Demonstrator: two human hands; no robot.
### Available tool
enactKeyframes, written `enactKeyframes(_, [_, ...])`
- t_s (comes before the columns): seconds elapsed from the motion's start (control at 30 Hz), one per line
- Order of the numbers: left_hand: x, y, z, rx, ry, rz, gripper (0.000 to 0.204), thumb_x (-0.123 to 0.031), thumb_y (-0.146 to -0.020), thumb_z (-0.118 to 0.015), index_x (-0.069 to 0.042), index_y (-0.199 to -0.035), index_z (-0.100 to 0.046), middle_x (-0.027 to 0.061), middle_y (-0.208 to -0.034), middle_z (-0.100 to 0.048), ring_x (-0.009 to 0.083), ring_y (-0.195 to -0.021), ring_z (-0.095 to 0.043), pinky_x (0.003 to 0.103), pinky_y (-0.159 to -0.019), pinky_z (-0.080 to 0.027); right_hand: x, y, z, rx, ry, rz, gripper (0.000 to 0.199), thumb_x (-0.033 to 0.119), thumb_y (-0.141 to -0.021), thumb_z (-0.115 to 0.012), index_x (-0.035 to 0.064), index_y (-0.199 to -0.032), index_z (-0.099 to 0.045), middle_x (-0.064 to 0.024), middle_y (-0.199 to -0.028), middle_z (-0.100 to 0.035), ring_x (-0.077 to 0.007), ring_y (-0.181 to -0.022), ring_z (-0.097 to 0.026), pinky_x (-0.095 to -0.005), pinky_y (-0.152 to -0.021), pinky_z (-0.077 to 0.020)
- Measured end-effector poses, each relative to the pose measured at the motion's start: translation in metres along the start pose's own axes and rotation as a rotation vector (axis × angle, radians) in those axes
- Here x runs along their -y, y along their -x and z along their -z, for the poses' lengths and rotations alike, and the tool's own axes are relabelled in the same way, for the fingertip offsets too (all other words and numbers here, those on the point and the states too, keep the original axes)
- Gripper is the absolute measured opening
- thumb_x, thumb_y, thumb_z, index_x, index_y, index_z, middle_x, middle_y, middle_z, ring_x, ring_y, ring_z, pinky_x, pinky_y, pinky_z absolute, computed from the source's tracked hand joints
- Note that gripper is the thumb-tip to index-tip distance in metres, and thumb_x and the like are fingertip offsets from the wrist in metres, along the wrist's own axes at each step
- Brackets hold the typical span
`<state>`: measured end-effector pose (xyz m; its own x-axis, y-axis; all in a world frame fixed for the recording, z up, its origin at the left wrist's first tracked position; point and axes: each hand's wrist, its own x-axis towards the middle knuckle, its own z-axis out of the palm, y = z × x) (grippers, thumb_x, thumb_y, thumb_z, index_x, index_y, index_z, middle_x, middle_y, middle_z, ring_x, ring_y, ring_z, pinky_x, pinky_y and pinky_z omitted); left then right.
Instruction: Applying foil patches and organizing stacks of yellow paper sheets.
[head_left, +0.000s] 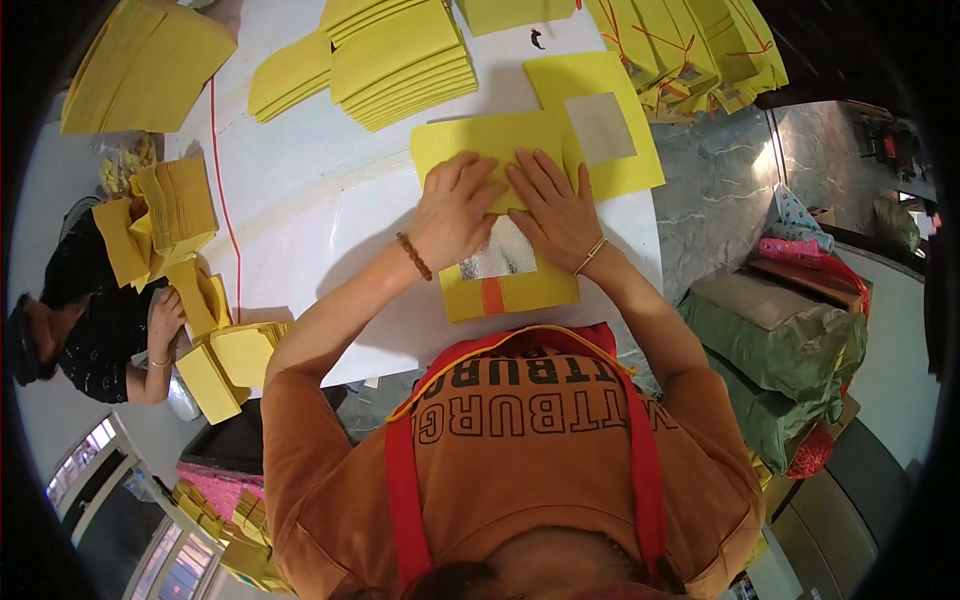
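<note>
Both palms rest on a yellow paper sheet (555, 292) near the table's front edge. A silver foil rectangle (505, 255) lies on it, with a short orange strip (492, 296) below. My left hand (455, 212) presses the left part of the paper, its fingers laid out and slightly bent. Beside it, my right hand (556, 214) lies with fingers stretched flat. Each hand partly covers the foil's upper edge. Under the sheet's right edge sits another yellow sheet (640, 150) bearing a silver foil square (600, 128).
Stacks of yellow paper (400, 65) stand at the back of the white table (320, 210). Bundles tied with red string (670, 45) are at the far right. On the left, a co-worker (95, 310) handles yellow paper packets (205, 300). Green wrapped bales (770, 330) lie to the right.
</note>
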<state>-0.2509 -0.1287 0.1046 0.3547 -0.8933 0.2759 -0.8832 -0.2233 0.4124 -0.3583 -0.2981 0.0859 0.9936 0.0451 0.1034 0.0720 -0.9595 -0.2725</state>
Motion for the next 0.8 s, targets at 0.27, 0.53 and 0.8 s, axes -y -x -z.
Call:
enactKeyframes(0.27, [-0.020, 0.003, -0.012, 0.097, -0.482, -0.072, 0.058, -0.026, -0.062, -0.063, 0.003, -0.111, -0.050, 0.0203, -0.116, -0.048, 0.0313, -0.105, -0.046, 0.037, -0.087, -0.041, 0.006, -0.005, 0.008, 0.154, -0.053, -0.035, 0.055, 0.032, -0.088, -0.044, 0.0084, -0.136, -0.032, -0.0078, -0.143, -0.026, -0.0239, -0.133, -0.020, -0.0586, -0.101, -0.0172])
enactKeyframes(0.53, [-0.004, -0.004, -0.004, -0.016, -0.329, -0.075, 0.039, -0.014, -0.067, -0.057, 0.001, -0.103, -0.055, 0.0091, -0.094, -0.058, 0.0206, -0.082, -0.055, 0.029, -0.071, -0.046, -0.017, -0.019, 0.041, -0.019, -1.149, -0.183, 0.050, 0.018, -0.092, -0.041, -0.0013, -0.136, -0.028, -0.0142, -0.138, -0.035, -0.0225, -0.129, -0.031, -0.0322, -0.105, -0.0218])
enactKeyframes(0.8, [0.050, 0.010, 0.130, -0.703, -0.345, -0.042, 0.033, 0.001, -0.068, -0.055, 0.000, -0.101, -0.059, 0.0122, -0.095, -0.063, 0.0256, -0.080, -0.061, 0.033, -0.064, -0.047, -0.026, -0.020, 0.049, -0.333, -1.101, -0.247, 0.039, 0.015, -0.094, -0.035, -0.0035, -0.129, -0.040, -0.0153, -0.127, -0.048, -0.0215, -0.119, -0.044, -0.0322, -0.100, -0.0297])
